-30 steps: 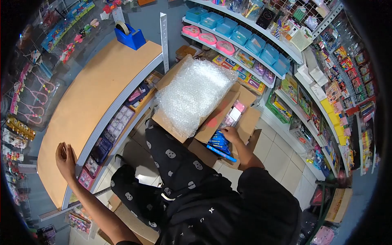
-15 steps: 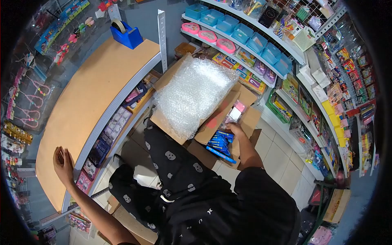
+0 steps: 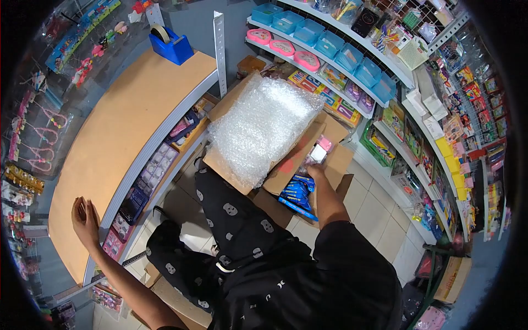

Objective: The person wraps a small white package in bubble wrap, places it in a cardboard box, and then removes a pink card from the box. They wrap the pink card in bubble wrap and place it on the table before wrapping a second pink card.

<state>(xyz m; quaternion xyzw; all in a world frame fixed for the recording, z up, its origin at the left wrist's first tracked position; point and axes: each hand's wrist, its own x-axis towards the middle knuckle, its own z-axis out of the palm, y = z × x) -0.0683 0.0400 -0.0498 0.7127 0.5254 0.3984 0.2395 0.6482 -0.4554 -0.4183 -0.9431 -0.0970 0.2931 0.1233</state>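
My left hand [image 3: 86, 220] rests on the wooden counter top [image 3: 132, 104], its fingers loosely curled and nothing visible in them. Inside an open cardboard box [image 3: 336, 159], my right hand [image 3: 315, 171] reaches to a small clear package with white and pink contents [image 3: 317, 153]; the fingertips are partly hidden, so the grip is unclear. Blue packets [image 3: 297, 192] lie in the box just below that hand. Bubble-wrapped goods [image 3: 261, 129] lie on cardboard left of it.
A blue tape dispenser [image 3: 171, 45] stands at the counter's far end. An upright metal post [image 3: 219, 55] rises beside it. Shelves with blue trays [image 3: 308, 32] and pink cases [image 3: 281, 47] curve along the back and right. Floor tiles [image 3: 379, 220] show at the right.
My right hand has shifted slightly within the box, near the white and pink package. The view has moved a little. My left hand stays on the counter.
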